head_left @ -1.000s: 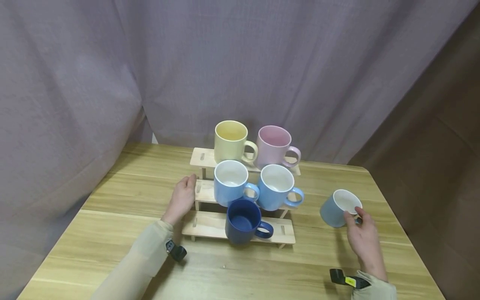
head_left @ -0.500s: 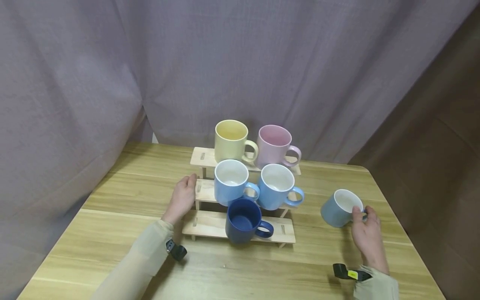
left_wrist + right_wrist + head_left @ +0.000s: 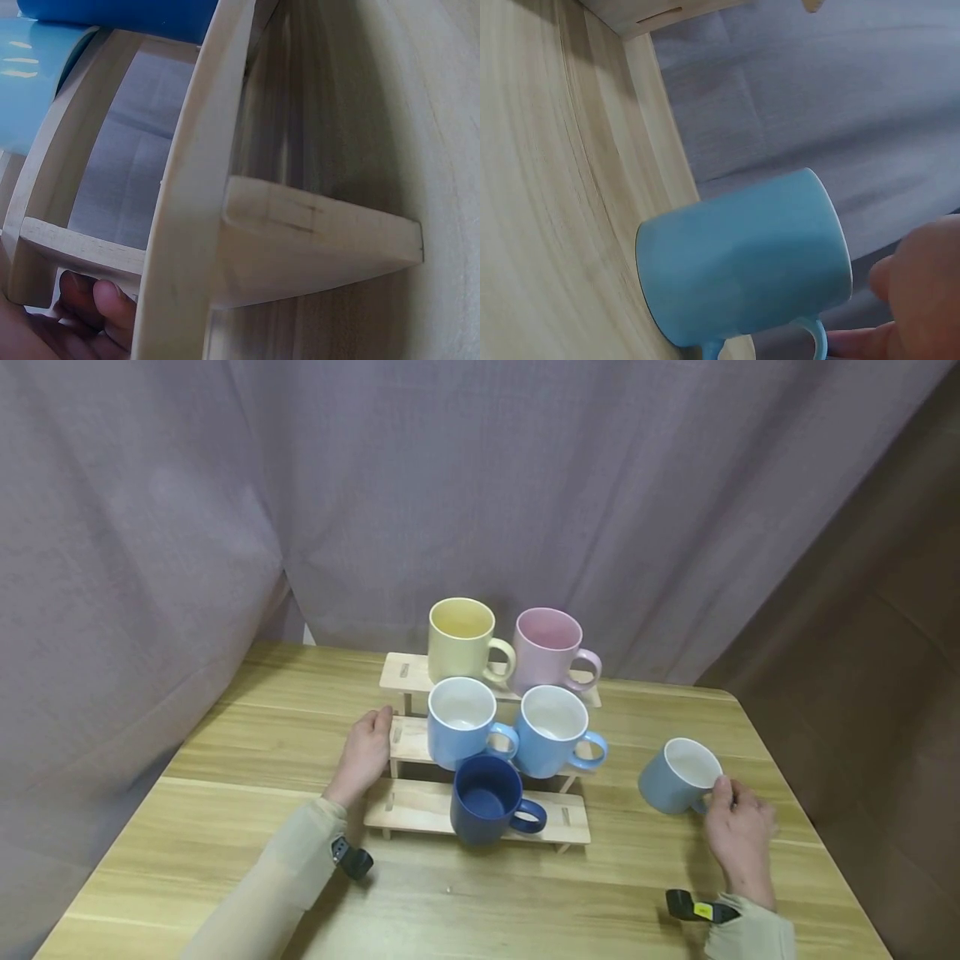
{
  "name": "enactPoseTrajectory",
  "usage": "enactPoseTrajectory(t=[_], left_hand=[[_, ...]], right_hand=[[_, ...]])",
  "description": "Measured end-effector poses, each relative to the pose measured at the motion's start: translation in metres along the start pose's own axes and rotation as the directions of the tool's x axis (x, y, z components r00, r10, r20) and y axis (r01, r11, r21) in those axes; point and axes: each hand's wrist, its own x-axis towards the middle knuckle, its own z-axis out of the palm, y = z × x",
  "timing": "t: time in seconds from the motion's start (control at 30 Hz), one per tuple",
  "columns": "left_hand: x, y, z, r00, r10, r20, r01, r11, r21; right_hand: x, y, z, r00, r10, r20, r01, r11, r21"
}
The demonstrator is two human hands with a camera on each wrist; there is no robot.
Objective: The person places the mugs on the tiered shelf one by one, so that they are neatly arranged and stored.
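My left hand (image 3: 363, 752) holds the left end of the middle step of a three-step wooden rack (image 3: 412, 806); in the left wrist view its curled fingers (image 3: 112, 307) are under a wooden crosspiece. At the right, a light blue mug (image 3: 675, 781) with a white inside stands upright on the table, also seen from the side in the right wrist view (image 3: 742, 259). My right hand (image 3: 738, 831) is beside it with fingers loosely bent. The thumb is apart from the mug wall, and one fingertip is right at the handle (image 3: 819, 337).
On the rack stand a yellow mug (image 3: 459, 647) and a pink mug (image 3: 545, 656) at the top, two light blue mugs (image 3: 453, 735) on the middle step, and a dark blue mug (image 3: 480, 814) at the bottom. A grey curtain (image 3: 480, 485) hangs behind the wooden table (image 3: 525, 910).
My right hand has shifted right, from the mug's rim to beside its handle. The mug's handle has turned toward the front. My left hand has stayed on the rack.
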Motion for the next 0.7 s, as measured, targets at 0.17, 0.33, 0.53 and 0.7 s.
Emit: enactPoseTrajectory(t=[0.17,0.33,0.53,0.7], left_hand=[[0.0,0.0,-0.001,1.0,0.004,0.001,-0.004,1.0,-0.012],[0.0,0.0,-0.001,1.0,-0.002,0.011,0.002,1.0,-0.011],[0.0,0.0,-0.001,1.0,-0.001,0.004,0.001,1.0,0.009],[0.0,-0.001,-0.001,1.0,-0.006,0.005,0.005,1.0,0.001]], right_hand=[[-0.002,0.004,-0.003,0.999,-0.025,0.02,0.025,0.999,-0.048],[-0.005,0.01,-0.009,0.989,0.005,0.151,0.002,0.999,-0.046],[-0.009,0.015,-0.012,0.955,0.09,0.284,-0.103,0.994,0.031],[-0.017,0.018,-0.009,0.968,0.126,0.215,-0.152,0.982,0.11]])
